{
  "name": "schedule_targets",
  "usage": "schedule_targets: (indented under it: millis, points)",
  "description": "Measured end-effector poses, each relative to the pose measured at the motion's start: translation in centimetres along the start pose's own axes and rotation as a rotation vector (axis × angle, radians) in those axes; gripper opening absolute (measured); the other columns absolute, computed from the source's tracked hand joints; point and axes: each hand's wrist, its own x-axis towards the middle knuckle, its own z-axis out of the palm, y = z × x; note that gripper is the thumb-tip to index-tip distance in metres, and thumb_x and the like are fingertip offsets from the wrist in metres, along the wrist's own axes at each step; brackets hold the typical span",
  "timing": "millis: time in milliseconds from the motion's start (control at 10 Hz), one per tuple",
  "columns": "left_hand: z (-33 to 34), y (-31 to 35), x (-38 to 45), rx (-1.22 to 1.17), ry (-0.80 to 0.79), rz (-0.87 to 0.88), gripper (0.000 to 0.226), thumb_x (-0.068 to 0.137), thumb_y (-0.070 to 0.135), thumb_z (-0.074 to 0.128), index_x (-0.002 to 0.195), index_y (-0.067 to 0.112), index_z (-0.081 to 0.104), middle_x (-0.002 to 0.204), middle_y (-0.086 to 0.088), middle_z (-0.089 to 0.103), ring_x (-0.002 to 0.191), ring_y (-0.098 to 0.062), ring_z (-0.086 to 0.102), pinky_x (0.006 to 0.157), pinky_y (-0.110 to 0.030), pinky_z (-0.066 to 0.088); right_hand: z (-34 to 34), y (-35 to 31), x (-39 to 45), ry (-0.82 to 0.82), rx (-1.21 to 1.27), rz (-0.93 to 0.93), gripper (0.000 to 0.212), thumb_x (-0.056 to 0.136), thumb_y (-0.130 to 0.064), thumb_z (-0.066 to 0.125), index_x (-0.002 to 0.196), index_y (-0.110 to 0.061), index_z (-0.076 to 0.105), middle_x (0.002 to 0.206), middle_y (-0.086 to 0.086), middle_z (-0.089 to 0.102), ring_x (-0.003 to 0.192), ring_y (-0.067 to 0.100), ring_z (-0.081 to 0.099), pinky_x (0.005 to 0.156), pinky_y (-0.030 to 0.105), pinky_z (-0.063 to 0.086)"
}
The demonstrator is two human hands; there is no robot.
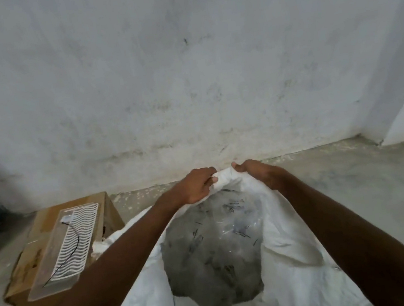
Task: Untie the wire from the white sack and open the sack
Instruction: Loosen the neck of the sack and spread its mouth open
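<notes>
- White sack stands on the floor in the lower middle of the view, its mouth wide open and facing up.
- Inside the mouth: a grey, shiny heap of clear plastic packets with small dark marks on them; what the packets hold cannot be told.
- Sack rim is folded outward and slumps in soft creases on the near and right sides.
- Left hand grips the far edge of the rim; fingers are curled over the cloth, thumb tucked against a bunched fold.
- Right hand grips the same far edge just beside the left; fingers are curled round the cloth, knuckles up.
- The two hands are near each other, with a raised fold of sack cloth between them. Both forearms reach over the open mouth.
- A thin black wire lies across a clear tray with a white wavy grid, left of the sack and apart from it.
- The tray rests on top of a brown cardboard box, which sits just beside the sack's left side.
- Grey concrete floor runs under everything.
- A stained pale wall rises just behind the sack.
</notes>
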Motion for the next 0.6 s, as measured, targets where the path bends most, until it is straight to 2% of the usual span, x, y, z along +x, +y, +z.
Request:
schedule_targets:
  millis: [100, 200, 300, 400, 500, 600]
  points:
    - [0.6, 0.6, 1.4, 0.010, 0.068, -0.196, 0.026, 0.090, 0.027, 0.036, 0.070, 0.020, 0.051, 0.083, -0.004, 0.061, 0.079, -0.030, 0.061, 0.068, -0.035, 0.043, 0.3, -1.3, -0.5, -0.010, -0.120, 0.084, 0.055, 0.098, -0.052, 0.052, 0.134, -0.011, 0.058, 0.126, 0.009, 0.062, 0.108, 0.028, 0.062, 0.090, 0.037, 0.050]
    - [-0.6, -1.0, 3.2, -0.005, 0.019, -0.387, 0.034, 0.089, 0.026, 0.034, 0.085, 0.010, 0.063, 0.108, -0.017, 0.066, 0.085, -0.025, 0.057, 0.081, -0.035, 0.049, 2.2, -1.1, -1.3, 0.309, -0.721, -0.079, 0.060, 0.102, -0.057, 0.036, 0.120, -0.006, 0.062, 0.122, 0.016, 0.065, 0.110, 0.035, 0.062, 0.088, 0.038, 0.045]
    - [-1.9, -1.6, 3.7, -0.161, -0.037, -0.386, 0.030, 0.106, 0.022, 0.035, 0.108, 0.008, 0.062, 0.124, -0.012, 0.059, 0.109, -0.030, 0.056, 0.093, -0.036, 0.039, 3.0, 0.8, -1.8, 0.518, -0.936, -0.169, 0.056, 0.106, -0.051, 0.029, 0.107, -0.010, 0.066, 0.108, 0.013, 0.071, 0.098, 0.031, 0.067, 0.081, 0.036, 0.046]
    - [-1.5, 0.0, 3.4, -0.180, -0.083, -0.226, 0.049, 0.102, 0.057, 0.038, 0.134, 0.024, 0.055, 0.137, 0.001, 0.053, 0.125, -0.021, 0.049, 0.105, -0.036, 0.035, 2.5, -0.1, -1.1, 0.396, -0.095, 0.018, 0.051, 0.109, -0.041, 0.031, 0.130, -0.004, 0.059, 0.133, 0.020, 0.060, 0.121, 0.035, 0.058, 0.100, 0.040, 0.044]
    - [1.8, 1.4, 3.1, -0.194, -0.106, -0.003, 0.039, 0.105, 0.043, 0.044, 0.138, 0.024, 0.054, 0.138, 0.000, 0.056, 0.123, -0.017, 0.052, 0.102, -0.033, 0.040, 0.3, -0.4, -1.1, 0.141, 1.049, 0.168, 0.039, 0.108, -0.034, 0.040, 0.139, -0.014, 0.052, 0.152, 0.007, 0.048, 0.132, 0.022, 0.053, 0.105, 0.029, 0.042]
    - [2.9, 3.2, 3.8, -0.220, -0.033, 0.004, 0.021, 0.100, 0.018, 0.043, 0.096, 0.025, 0.063, 0.106, -0.006, 0.066, 0.100, -0.028, 0.060, 0.080, -0.032, 0.042, -1.5, 0.0, -2.5, 0.077, -0.094, 0.121, 0.044, 0.101, -0.054, 0.047, 0.111, -0.017, 0.067, 0.116, 0.008, 0.069, 0.103, 0.024, 0.067, 0.098, 0.038, 0.051]
